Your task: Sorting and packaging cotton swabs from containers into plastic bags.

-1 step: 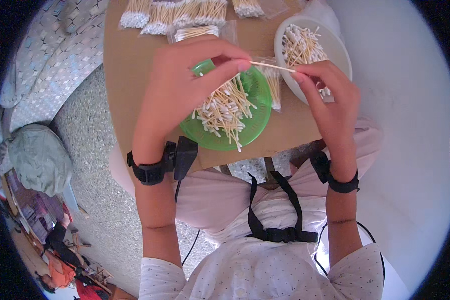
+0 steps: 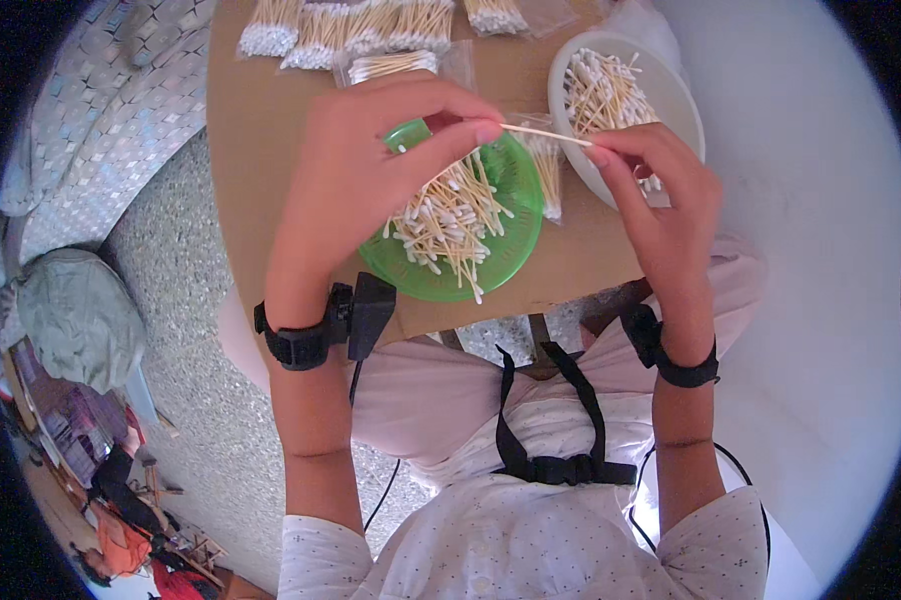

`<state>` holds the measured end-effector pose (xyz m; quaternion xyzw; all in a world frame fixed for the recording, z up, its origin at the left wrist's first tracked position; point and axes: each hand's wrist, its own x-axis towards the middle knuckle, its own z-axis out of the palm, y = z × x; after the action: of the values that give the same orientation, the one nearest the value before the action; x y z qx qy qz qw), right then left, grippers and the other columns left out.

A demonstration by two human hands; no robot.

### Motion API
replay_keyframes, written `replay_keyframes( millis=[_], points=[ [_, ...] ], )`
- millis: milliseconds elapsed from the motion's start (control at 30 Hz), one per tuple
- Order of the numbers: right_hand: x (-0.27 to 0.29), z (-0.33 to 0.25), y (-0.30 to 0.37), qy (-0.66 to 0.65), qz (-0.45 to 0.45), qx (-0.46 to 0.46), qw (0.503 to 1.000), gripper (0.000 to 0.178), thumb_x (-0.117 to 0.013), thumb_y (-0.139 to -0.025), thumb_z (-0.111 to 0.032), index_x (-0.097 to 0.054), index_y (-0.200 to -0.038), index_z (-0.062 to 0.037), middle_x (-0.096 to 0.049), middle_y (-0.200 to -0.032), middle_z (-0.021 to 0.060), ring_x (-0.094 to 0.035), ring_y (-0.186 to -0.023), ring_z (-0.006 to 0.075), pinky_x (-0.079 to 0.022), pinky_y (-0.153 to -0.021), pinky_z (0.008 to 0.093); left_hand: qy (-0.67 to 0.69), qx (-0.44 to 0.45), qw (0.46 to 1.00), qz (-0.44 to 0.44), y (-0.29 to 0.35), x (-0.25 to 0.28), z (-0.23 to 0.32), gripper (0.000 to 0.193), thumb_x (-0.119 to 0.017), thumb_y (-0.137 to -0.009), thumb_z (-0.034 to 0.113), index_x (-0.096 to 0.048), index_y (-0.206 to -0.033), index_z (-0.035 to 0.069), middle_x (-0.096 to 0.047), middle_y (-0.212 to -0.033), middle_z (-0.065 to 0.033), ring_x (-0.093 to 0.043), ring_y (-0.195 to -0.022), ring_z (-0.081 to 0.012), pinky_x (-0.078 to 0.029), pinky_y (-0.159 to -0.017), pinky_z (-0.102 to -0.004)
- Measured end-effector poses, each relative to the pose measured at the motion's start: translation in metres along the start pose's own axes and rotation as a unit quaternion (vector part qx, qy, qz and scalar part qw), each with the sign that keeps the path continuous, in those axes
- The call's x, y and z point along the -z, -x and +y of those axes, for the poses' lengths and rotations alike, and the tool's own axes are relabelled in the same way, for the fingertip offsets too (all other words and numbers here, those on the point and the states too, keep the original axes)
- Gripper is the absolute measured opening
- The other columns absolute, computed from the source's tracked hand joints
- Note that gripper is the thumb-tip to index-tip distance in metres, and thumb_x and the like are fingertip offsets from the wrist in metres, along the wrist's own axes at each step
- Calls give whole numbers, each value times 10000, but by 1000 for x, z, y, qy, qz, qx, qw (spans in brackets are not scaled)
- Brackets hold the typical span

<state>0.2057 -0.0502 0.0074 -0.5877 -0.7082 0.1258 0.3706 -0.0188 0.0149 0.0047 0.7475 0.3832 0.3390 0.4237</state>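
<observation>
A cotton swab (image 2: pixel 546 132) is stretched between my hands, nearly level above the table. My left hand (image 2: pixel 366 165) pinches its left end between thumb and index finger, over the green bowl (image 2: pixel 524 250). At the right end, the thumb and fingertips of my right hand (image 2: pixel 668 190) close on it, in front of the white bowl (image 2: pixel 695 120). Loose cotton swabs (image 2: pixel 449 218) are heaped in the green bowl, partly hidden by my left hand. More swabs (image 2: pixel 607 92) fill the white bowl.
Several clear bags of swabs (image 2: pixel 371 30) lie along the table's far side. Another bag (image 2: pixel 551 185) rests between the bowls, and one (image 2: pixel 396 66) lies just beyond my left hand. The brown table (image 2: pixel 246 160) ends before my lap; a pale wall (image 2: pixel 811 250) stands at right.
</observation>
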Motion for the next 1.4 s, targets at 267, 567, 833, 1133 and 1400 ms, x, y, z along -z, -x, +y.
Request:
replay_keyframes(
  millis=[267, 567, 833, 1133, 1400],
  points=[
    [18, 19, 17, 36, 62, -61, 996, 82, -716, -810, -74, -691, -883, -49, -674, -819, 63, -600, -646, 137, -482, -595, 251, -37, -5, 994, 100, 0, 5, 0, 173, -703, -840, 156, -699, -936, 12, -691, -834, -44, -618, -754, -113, -483, -713, -256],
    [8, 12, 23, 23, 48, -48, 997, 98, -731, -789, -46, -690, -877, -58, -675, -832, 57, -589, -647, 135, -478, -595, 253, -18, -9, 997, 76, -5, -14, -11, 151, -684, -846, 155, -702, -946, 43, -674, -817, -67, -626, -718, -175, -490, -679, -283],
    [0, 20, 52, -33, -99, -35, 994, 130, -704, -823, -147, -670, -908, -56, -662, -1013, 72, -627, -902, 234, -503, -766, 355, -193, -91, 973, 92, -7, -38, -34, 151, -637, -858, 142, -711, -980, 96, -671, -856, -86, -623, -810, -285, -507, -715, -373],
    [-38, -9, 61, -45, -169, -5, 985, 141, -660, -832, -243, -666, -844, -104, -550, -1276, 71, -455, -1246, 341, -354, -1047, 448, -194, -58, 979, 21, -9, -37, -48, 190, -614, -873, 127, -695, -1041, 88, -688, -945, -119, -639, -843, -317, -510, -736, -389],
    [-38, -17, 68, 19, -248, 35, 968, 141, -646, -839, -307, -676, -839, -169, -555, -1251, -9, -279, -1376, 353, -190, -1067, 657, -149, -10, 989, 24, -9, -32, -51, 194, -629, -880, 174, -691, -1051, 108, -687, -936, -128, -654, -843, -318, -513, -734, -371]
  ],
)
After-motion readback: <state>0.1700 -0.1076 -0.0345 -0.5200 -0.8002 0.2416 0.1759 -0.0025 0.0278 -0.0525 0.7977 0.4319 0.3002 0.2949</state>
